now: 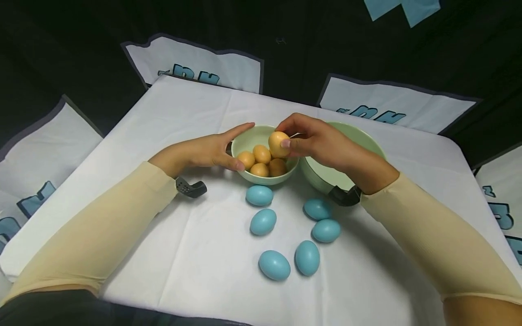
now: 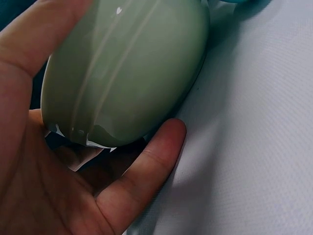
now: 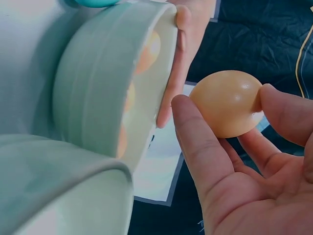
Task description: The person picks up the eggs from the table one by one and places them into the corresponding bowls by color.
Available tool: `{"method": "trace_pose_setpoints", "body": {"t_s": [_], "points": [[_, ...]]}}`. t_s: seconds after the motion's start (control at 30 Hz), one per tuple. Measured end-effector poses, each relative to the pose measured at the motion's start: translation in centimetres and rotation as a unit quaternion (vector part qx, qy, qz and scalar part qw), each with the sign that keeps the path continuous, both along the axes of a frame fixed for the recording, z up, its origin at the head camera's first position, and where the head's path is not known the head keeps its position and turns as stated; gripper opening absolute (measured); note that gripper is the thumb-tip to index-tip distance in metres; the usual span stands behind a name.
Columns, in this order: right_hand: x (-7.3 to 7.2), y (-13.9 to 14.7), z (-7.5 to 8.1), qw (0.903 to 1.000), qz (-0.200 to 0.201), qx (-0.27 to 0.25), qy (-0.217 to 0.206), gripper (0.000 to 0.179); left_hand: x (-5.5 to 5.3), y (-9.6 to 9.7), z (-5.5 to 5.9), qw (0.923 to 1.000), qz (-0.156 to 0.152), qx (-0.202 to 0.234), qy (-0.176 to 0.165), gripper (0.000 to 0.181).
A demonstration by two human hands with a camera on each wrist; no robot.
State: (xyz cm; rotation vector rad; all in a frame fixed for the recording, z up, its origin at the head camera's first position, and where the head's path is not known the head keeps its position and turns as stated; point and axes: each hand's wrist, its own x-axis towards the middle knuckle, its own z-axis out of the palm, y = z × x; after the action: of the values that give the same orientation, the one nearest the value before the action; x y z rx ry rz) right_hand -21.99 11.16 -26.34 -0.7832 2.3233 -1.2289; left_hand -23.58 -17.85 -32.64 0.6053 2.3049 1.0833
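My right hand (image 1: 326,142) pinches an orange-brown egg (image 1: 278,143) between thumb and fingers, over the right side of a small pale green bowl (image 1: 267,180). Several more eggs of that colour (image 1: 261,154) lie in this bowl. The left hand (image 1: 205,150) holds the bowl's left side, thumb by the near rim and forefinger toward the far rim. In the left wrist view, its fingers reach around the bowl's glossy outer wall (image 2: 137,73). The right wrist view shows the held egg (image 3: 227,105) raised beyond the bowl's mouth, between fingertips and thumb.
A larger green bowl (image 1: 316,177) stands just right of the small one, partly behind the right hand and wrist. Several blue eggs (image 1: 263,222) lie loose on the white tablecloth (image 1: 212,253), on the near side of the bowls. Dark curtains (image 1: 293,45) hang behind.
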Motion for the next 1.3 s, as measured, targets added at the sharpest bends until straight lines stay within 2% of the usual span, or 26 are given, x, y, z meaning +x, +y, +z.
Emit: {"method": "trace_pose_setpoints", "body": {"t_s": [0.23, 0.33, 0.57, 0.73, 0.83, 0.93, 1.07, 1.17, 1.3], "points": [[-0.2, -0.9, 0.6, 0.9999, 0.006, -0.005, -0.008, 0.021, -1.1, -0.5, -1.7, 1.0, 0.0, -0.001, 0.003, 0.104], [-0.4, -1.0, 0.7, 0.9999, 0.0, -0.007, -0.011, 0.02, -1.4, -0.7, -2.1, 1.0, 0.001, 0.004, 0.006, 0.104], [-1.6, -1.9, 0.8, 0.9998, -0.016, 0.014, 0.0, 0.02, -1.5, -0.8, -1.9, 0.9998, -0.004, 0.015, 0.009, 0.102], [-2.3, -2.8, 0.9, 0.9997, -0.014, 0.014, -0.015, 0.019, -1.4, -0.8, -2.0, 0.9997, -0.011, 0.021, 0.01, 0.1], [-2.6, -3.1, 0.9, 0.9997, -0.012, 0.022, -0.007, 0.019, -1.5, -0.7, -2.1, 0.9994, -0.017, 0.027, 0.014, 0.099], [-2.8, -3.4, 1.0, 0.9993, -0.011, 0.035, 0.008, 0.017, -1.0, -0.5, -1.3, 0.9993, -0.019, 0.03, 0.009, 0.099], [-2.9, -3.9, 0.7, 0.9974, 0.001, 0.07, 0.021, 0.015, -0.8, -0.4, -1.0, 0.9995, -0.018, 0.027, 0.005, 0.1], [-3.2, -4.3, 0.4, 0.9942, 0.015, 0.102, 0.031, 0.013, -1.4, -0.6, -1.8, 0.9994, -0.016, 0.03, 0.002, 0.099], [-3.8, -5.0, 0.0, 0.9888, 0.031, 0.139, 0.044, 0.012, -1.5, -0.8, -2.2, 0.9995, -0.015, 0.027, -0.003, 0.098]]}}
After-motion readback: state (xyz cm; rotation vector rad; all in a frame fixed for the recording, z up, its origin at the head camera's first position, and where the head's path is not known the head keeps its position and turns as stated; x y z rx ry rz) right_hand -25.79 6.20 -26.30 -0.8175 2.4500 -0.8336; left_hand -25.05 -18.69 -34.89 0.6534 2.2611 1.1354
